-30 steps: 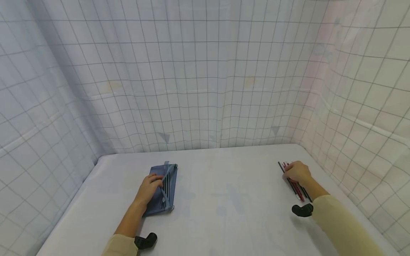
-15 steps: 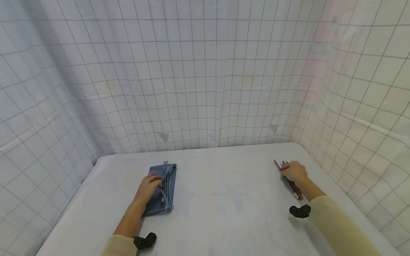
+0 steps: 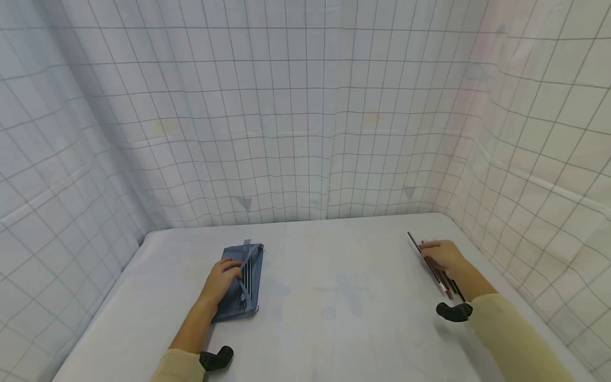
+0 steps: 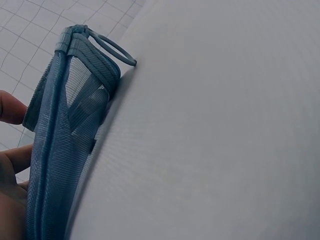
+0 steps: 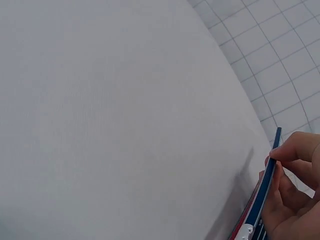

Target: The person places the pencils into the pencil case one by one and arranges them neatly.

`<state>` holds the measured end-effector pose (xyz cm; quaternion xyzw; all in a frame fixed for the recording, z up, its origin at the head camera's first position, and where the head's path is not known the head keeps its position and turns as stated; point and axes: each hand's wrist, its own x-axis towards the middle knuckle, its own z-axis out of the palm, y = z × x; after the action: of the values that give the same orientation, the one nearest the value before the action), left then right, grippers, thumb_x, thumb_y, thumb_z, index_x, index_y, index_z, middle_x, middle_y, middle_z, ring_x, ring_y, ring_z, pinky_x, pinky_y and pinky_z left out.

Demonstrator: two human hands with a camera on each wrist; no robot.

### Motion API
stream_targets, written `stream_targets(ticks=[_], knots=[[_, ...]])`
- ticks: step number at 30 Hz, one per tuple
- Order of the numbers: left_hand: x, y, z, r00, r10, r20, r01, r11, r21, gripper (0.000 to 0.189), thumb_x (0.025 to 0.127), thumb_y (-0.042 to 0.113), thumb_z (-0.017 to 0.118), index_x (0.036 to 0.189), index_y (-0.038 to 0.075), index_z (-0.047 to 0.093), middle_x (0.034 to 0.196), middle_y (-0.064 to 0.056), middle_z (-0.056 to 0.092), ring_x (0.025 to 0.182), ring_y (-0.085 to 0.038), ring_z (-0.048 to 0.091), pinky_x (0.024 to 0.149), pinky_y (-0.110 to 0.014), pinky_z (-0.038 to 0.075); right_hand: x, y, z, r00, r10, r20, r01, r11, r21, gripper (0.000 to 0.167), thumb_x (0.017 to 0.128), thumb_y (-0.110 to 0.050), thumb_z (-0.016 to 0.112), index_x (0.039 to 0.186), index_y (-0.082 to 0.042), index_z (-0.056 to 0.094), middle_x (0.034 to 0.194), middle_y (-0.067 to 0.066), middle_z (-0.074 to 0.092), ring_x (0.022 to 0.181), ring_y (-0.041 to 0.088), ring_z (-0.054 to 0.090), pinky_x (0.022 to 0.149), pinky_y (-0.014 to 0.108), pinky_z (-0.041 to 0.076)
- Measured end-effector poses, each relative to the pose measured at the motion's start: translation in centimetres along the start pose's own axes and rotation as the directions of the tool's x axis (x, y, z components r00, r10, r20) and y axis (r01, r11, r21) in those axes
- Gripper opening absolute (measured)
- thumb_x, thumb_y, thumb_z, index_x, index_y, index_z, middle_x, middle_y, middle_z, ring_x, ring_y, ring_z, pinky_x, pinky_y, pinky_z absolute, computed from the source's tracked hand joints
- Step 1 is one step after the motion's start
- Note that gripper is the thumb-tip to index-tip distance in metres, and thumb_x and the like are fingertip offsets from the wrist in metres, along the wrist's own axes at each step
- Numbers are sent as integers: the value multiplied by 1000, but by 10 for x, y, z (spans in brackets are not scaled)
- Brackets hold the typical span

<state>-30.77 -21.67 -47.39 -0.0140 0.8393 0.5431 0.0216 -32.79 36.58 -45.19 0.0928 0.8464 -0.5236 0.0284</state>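
A blue mesh pencil case [image 3: 256, 276] lies on the left of the table, its zipped opening gaping and slim dark sticks showing inside. My left hand [image 3: 220, 281] holds the case by the edge of its opening; in the left wrist view, fingers show at the flap of the pencil case [image 4: 47, 160]. At the table's right side, my right hand [image 3: 443, 255] pinches a dark blue pencil [image 5: 264, 192] between thumb and fingertips. That pencil slants over several others, among them a red pencil [image 5: 244, 218]. The hand covers much of this bunch.
A white cloth covers the table [image 3: 324, 297]. Grid-patterned white curtains [image 3: 296, 132] hang behind it and at both sides. A black wrist device [image 3: 453, 312] sits at the right cuff, another black wrist device [image 3: 216, 359] at the left.
The dark blue pencil's far end has shifted away from me and sticks out farther past my right hand. The right fingers have straightened a little. My left hand and the case stay in place.
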Motion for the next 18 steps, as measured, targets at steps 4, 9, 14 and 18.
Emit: stream_targets(ticks=[4, 9, 14, 18], knots=[[1, 0, 0, 1000, -4, 1, 4, 1000, -9, 55, 91, 11, 54, 141, -10, 55, 164, -29, 18, 152, -51, 6, 118, -64, 9, -2, -5, 1, 999, 18, 27, -20, 998, 68, 46, 96, -7, 66, 136, 13, 57, 134, 24, 61, 95, 12, 60, 80, 30, 54], [3, 0, 1, 1000, -7, 3, 7, 1000, -12, 55, 91, 12, 54, 141, -11, 55, 164, -29, 17, 152, -51, 6, 118, -64, 8, -1, -13, 9, 997, 53, 50, -60, 985, 159, 46, 96, -3, 65, 137, 15, 54, 112, 9, 66, 93, 16, 58, 76, 27, 54], [2, 0, 1, 1000, -14, 3, 14, 1000, -15, 55, 91, 13, 54, 141, -10, 54, 165, -28, 17, 152, -51, 6, 118, -64, 8, 2, -26, 22, 996, 49, 76, -66, 965, 253, 45, 96, 0, 64, 136, 16, 53, 107, 7, 66, 89, 13, 59, 75, 25, 53], [2, 1, 1, 1000, -12, 1, 12, 1000, -19, 55, 92, 12, 54, 141, -10, 54, 165, -28, 17, 152, -50, 5, 118, -64, 7, 4, -38, 35, 995, 56, 88, -79, 957, 280, 44, 96, -1, 65, 137, 14, 54, 108, 7, 65, 90, 13, 60, 76, 25, 53]])
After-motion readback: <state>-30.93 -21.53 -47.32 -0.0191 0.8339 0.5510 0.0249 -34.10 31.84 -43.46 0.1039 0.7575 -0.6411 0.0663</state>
